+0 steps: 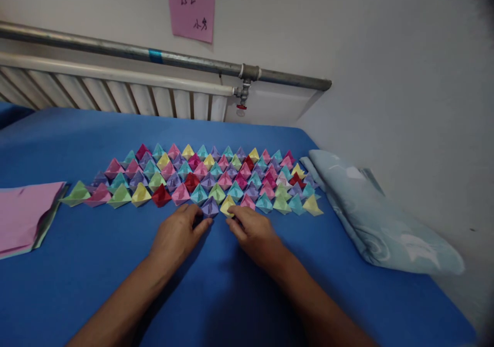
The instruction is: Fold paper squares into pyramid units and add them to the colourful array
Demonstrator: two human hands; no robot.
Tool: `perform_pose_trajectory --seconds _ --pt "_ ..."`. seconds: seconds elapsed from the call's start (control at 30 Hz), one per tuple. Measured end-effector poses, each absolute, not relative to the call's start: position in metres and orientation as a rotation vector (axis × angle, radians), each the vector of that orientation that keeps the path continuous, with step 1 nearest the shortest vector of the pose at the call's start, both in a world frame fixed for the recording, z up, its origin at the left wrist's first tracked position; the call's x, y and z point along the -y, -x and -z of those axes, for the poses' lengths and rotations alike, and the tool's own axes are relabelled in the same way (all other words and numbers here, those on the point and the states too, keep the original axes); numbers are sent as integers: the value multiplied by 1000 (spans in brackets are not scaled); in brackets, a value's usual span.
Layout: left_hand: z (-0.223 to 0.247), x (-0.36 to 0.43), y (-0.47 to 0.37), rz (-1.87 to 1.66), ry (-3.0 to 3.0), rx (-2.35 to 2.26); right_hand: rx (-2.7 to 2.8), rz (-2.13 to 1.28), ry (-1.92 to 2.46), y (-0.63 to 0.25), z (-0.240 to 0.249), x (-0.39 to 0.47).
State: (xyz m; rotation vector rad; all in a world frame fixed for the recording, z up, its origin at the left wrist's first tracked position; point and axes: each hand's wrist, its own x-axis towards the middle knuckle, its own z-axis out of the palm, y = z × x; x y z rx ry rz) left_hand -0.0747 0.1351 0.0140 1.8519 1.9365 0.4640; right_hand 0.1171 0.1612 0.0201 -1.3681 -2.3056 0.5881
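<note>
Touching the purple boat (210, 208) with thumb and forefinger parted, the left hand (173, 239) lies just beside the right hand (258, 233), whose likewise parted fingers meet the yellow boat (227, 205); whether either boat is pinched I cannot tell. Close rows of other boats (209, 183) stand just beyond the fingers on the blue surface (239, 295), with paper (27, 215) well to their left and folded cloth (386, 218) well to their right.
</note>
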Motion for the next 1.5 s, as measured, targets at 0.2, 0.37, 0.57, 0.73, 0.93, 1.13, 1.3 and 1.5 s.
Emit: perform_pose_trajectory --seconds 0.2,0.37,0.57,0.73,0.93,1.13,1.3,1.5 --pt "-14 -135 76 -444 -1845 -1930 1988 -400 1530 -142 -37 -170" --pt "-13 -135 76 -468 -1856 -1933 2101 -454 1579 -144 -37 -173" --pt "-14 -135 76 -473 -1863 -1931 2265 -425 1594 -141 -30 -174" --pt "-16 -135 75 -453 -1842 -1920 2311 -433 1564 -143 -30 -173" --pt "-16 -135 76 -440 -1854 -1940 2337 -416 1550 -143 -29 -175" --pt "-10 -135 78 -479 -1873 -1916 2261 -461 1557 -137 -39 -160" --pt "-3 -136 81 -499 -1842 -1900 2274 -449 1504 -142 -49 -152" --pt "-5 -137 83 -460 -1793 -1892 2054 -368 1832 -171 -54 -176"
